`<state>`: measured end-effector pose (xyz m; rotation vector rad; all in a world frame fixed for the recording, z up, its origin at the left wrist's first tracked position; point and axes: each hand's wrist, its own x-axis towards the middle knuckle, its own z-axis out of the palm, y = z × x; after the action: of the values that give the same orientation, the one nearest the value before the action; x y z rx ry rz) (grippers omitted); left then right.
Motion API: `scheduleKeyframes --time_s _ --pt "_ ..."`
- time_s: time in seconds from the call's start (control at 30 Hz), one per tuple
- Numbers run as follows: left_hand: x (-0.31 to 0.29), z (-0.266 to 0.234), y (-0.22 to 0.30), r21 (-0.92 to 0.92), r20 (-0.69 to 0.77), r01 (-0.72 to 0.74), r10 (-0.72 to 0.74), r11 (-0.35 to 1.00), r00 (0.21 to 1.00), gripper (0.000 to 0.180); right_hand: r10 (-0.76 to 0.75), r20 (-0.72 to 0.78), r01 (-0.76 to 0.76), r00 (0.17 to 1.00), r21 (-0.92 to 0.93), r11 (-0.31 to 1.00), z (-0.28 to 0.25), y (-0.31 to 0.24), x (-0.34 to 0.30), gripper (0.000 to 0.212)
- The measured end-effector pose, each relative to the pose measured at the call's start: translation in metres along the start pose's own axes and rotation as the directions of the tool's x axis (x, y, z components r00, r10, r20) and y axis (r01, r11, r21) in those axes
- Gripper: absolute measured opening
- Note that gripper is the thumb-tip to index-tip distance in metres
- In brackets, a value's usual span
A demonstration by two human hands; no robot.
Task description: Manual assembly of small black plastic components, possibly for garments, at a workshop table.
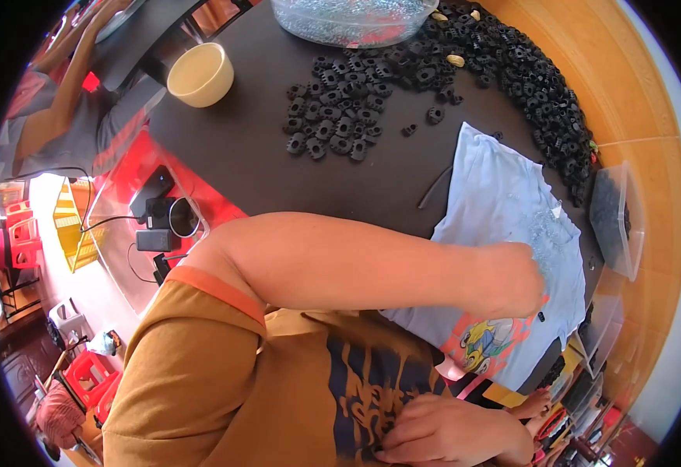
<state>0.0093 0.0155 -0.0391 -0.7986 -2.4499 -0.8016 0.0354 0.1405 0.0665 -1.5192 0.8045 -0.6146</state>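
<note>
My left arm reaches across to a light blue cloth point(490, 183), like a spread T-shirt with a printed cartoon figure. Over it my left hand point(508, 279) is closed, its fingertips turned away and anything in them hidden. Touching its far side is a patch of small shiny clear beads point(549, 233). A tiny black piece point(541, 317) lies on the cloth beside that hand. Lower down, in front of my brown shirt, my right hand point(445, 428) has its fingers curled together. A dark bit shows at its fingertips, too small to name. Small black hair claw clips point(333, 117) lie grouped on the dark table.
A long heap of black clips point(535, 93) curves along the far right edge. A clear tub point(340, 27) of shiny beads stands at the back, with a cream bowl point(200, 75) to its left. Clear bins point(628, 222) flank the right side. Another person's arm point(68, 86) shows at upper left.
</note>
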Motion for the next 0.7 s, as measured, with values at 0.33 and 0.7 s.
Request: scheduleKeyframes --time_s 0.33,0.7 --pt "0.005 0.001 -0.001 0.015 0.031 -0.032 0.031 0.999 0.999 0.007 0.019 -0.247 -0.063 0.969 -0.171 0.983 0.043 -0.007 0.045 0.012" --pt "0.008 0.0 -0.005 0.024 0.059 0.004 -0.005 1.0 0.998 0.012 -0.011 -0.33 -0.014 0.944 -0.072 0.997 0.054 -0.014 0.068 0.017"
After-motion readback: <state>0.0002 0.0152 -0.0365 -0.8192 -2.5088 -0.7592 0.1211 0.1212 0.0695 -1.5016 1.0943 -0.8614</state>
